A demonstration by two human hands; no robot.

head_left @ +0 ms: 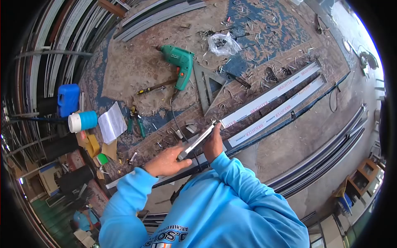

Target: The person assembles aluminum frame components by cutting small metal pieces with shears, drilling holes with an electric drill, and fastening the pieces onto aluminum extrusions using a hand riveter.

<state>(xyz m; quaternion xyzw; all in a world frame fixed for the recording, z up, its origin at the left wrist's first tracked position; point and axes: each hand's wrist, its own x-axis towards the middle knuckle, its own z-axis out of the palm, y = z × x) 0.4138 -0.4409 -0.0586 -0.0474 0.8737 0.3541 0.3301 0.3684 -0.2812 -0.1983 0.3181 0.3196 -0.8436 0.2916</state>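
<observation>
A silver metal tool or bar (pixel 197 141) with a dark block at its lower end lies slantwise between my hands; its exact kind cannot be made out. My left hand (pixel 167 161) is closed at its lower end. Around its upper end, beside the end of a white profile, the fingers of my right hand (pixel 213 144) are wrapped. Two long profiles with red lettering, an upper one (pixel 271 96) and a lower one (pixel 276 114), run to the upper right. A metal set square (pixel 204 89) lies beyond my hands, next to a green drill (pixel 178 62).
Pliers (pixel 135 120), a screwdriver (pixel 155 87), a plastic bag (pixel 223 44) and metal scraps lie on the worn carpet (pixel 132 62). At left stand a blue jug (pixel 68 100) and a turquoise container (pixel 86 121). More profiles (pixel 326 153) lie along the right.
</observation>
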